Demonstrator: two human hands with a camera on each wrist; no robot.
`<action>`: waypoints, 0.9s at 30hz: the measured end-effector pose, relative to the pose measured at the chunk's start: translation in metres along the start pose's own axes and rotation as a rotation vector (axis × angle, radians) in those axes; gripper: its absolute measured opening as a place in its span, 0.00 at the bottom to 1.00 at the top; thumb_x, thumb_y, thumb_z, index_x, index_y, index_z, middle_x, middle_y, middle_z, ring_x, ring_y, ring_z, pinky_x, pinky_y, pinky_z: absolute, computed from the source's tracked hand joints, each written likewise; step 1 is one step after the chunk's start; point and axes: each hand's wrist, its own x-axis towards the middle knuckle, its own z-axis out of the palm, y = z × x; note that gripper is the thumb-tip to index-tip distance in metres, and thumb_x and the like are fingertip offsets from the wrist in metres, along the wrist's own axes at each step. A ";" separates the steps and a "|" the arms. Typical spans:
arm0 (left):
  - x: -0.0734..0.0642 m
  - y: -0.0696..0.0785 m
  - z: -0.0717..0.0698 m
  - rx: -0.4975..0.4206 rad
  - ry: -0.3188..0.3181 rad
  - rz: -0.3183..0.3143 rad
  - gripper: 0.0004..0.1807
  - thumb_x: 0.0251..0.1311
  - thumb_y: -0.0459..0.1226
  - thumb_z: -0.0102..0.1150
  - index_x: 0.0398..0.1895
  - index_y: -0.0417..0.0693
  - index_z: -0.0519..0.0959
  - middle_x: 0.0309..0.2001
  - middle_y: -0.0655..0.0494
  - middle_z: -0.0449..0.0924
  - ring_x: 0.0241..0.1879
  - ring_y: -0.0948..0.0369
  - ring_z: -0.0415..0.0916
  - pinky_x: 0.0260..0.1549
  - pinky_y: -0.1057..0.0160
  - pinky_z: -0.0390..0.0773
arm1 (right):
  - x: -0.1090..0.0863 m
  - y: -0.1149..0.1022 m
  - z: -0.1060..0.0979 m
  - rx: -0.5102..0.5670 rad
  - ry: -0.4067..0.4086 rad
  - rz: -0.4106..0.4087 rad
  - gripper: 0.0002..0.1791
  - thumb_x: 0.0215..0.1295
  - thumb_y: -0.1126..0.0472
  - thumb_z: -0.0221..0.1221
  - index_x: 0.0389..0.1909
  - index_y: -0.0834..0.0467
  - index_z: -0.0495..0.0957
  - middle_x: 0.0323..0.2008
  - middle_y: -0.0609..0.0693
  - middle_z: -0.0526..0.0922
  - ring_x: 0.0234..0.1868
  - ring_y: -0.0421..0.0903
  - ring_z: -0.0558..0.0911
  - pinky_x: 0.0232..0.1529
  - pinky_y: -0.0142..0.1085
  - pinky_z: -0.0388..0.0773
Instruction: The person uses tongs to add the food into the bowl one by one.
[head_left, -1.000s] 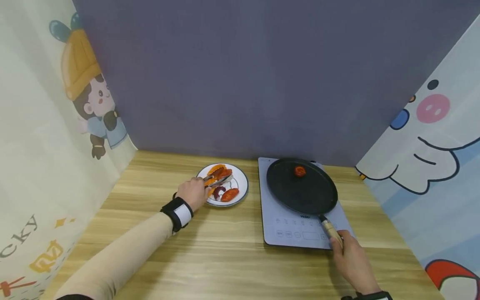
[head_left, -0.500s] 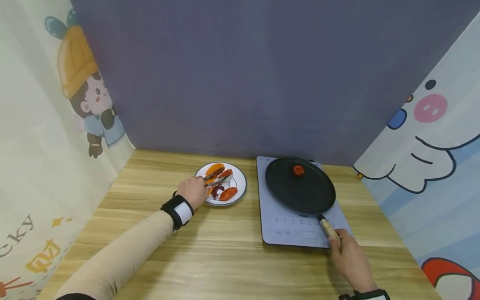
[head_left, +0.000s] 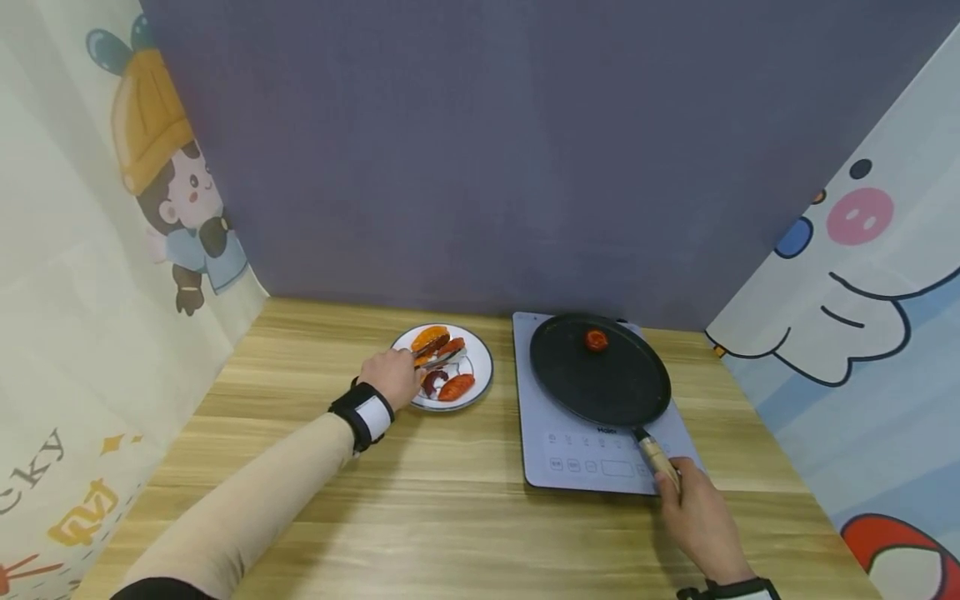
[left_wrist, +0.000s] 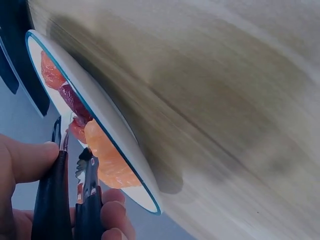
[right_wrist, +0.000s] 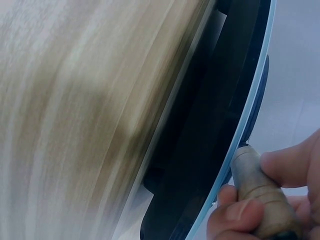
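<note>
My left hand [head_left: 392, 377] grips a pair of tongs [left_wrist: 54, 195] with black handles, its thumb on one arm and its fingers on the other. The tongs' metal ends reach over a white plate [head_left: 482, 367] with a blue rim. Several orange, red and dark purple food pieces lie on it, among them a red-orange piece [head_left: 456, 387] at the near side. My right hand [head_left: 701, 521] holds the wooden handle [right_wrist: 260, 192] of a flat black pan [head_left: 600, 379]. One small red piece [head_left: 596, 340] sits near the pan's far edge.
Under the pan is a white induction cooktop [head_left: 558, 479] with touch controls along its front. Both it and the plate stand on a wood-grain table [head_left: 450, 533]. A dark grey panel [head_left: 480, 150] rises behind, with cartoon-printed curtains [head_left: 67, 250] at either side.
My left hand has shifted slightly to the right and up with the tongs, still over the plate. The right hand keeps its hold on the pan handle; the view has drifted a little.
</note>
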 end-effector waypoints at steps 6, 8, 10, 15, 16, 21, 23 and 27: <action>0.002 0.000 0.002 0.026 0.006 0.016 0.18 0.63 0.48 0.58 0.28 0.41 0.80 0.24 0.47 0.79 0.22 0.51 0.77 0.17 0.52 0.76 | -0.004 0.002 0.002 0.005 0.014 -0.025 0.16 0.70 0.62 0.51 0.51 0.70 0.68 0.29 0.55 0.72 0.24 0.47 0.70 0.22 0.38 0.63; 0.003 -0.001 0.004 0.034 0.015 0.023 0.18 0.62 0.48 0.59 0.26 0.41 0.80 0.24 0.46 0.79 0.23 0.50 0.78 0.17 0.51 0.76 | -0.006 0.002 0.004 0.006 0.020 -0.037 0.16 0.69 0.62 0.52 0.51 0.69 0.69 0.29 0.55 0.73 0.24 0.48 0.70 0.23 0.38 0.64; 0.004 0.000 0.004 0.035 0.027 0.030 0.17 0.61 0.47 0.60 0.26 0.42 0.81 0.24 0.47 0.79 0.23 0.50 0.78 0.17 0.51 0.76 | -0.007 0.002 0.004 0.011 0.026 -0.047 0.15 0.69 0.62 0.51 0.50 0.69 0.69 0.29 0.55 0.72 0.25 0.48 0.70 0.23 0.39 0.64; 0.006 0.001 0.005 0.022 0.034 0.035 0.17 0.61 0.47 0.60 0.22 0.43 0.80 0.19 0.50 0.77 0.18 0.54 0.75 0.13 0.53 0.73 | -0.005 0.003 0.003 -0.006 0.072 -0.097 0.15 0.69 0.63 0.52 0.49 0.70 0.70 0.27 0.54 0.72 0.25 0.48 0.71 0.23 0.39 0.65; 0.006 0.002 0.005 0.022 0.031 0.035 0.18 0.61 0.47 0.60 0.21 0.44 0.79 0.18 0.51 0.76 0.17 0.55 0.74 0.12 0.54 0.73 | -0.005 0.003 0.003 -0.008 0.082 -0.108 0.15 0.69 0.63 0.53 0.48 0.70 0.70 0.27 0.54 0.73 0.25 0.48 0.71 0.24 0.40 0.65; 0.007 0.004 0.002 0.024 0.020 0.047 0.18 0.62 0.46 0.60 0.18 0.45 0.77 0.14 0.53 0.72 0.13 0.57 0.70 0.10 0.57 0.70 | -0.004 0.004 0.003 -0.005 0.122 -0.136 0.13 0.67 0.64 0.54 0.47 0.69 0.71 0.26 0.53 0.73 0.25 0.48 0.72 0.24 0.42 0.67; 0.007 0.005 0.001 0.024 0.015 0.049 0.19 0.63 0.46 0.59 0.18 0.46 0.77 0.13 0.54 0.71 0.13 0.58 0.69 0.10 0.57 0.69 | -0.004 0.004 0.003 -0.006 0.123 -0.134 0.13 0.67 0.64 0.54 0.47 0.69 0.71 0.26 0.53 0.73 0.25 0.48 0.72 0.25 0.41 0.66; 0.007 0.005 0.001 0.038 0.024 0.059 0.19 0.63 0.46 0.60 0.17 0.46 0.76 0.14 0.54 0.71 0.13 0.59 0.69 0.10 0.58 0.69 | -0.003 0.004 0.003 -0.010 0.105 -0.122 0.14 0.68 0.63 0.53 0.47 0.70 0.70 0.26 0.54 0.73 0.25 0.49 0.71 0.25 0.41 0.66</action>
